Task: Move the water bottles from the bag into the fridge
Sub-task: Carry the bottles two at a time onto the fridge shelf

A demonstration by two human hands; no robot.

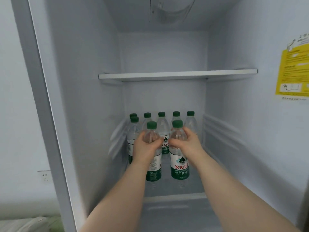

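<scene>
I look into an open fridge. My left hand grips the upper body of a clear water bottle with a green cap and green-white label. My right hand grips a second such bottle beside it. Both bottles stand upright on the lower glass shelf, in front of several more green-capped bottles lined along the back. The bag is not in view.
An upper white shelf spans the fridge above the bottles. A yellow sticker is on the right inner wall. The fridge's left frame stands beside a wall with a socket. Light fabric lies at bottom left.
</scene>
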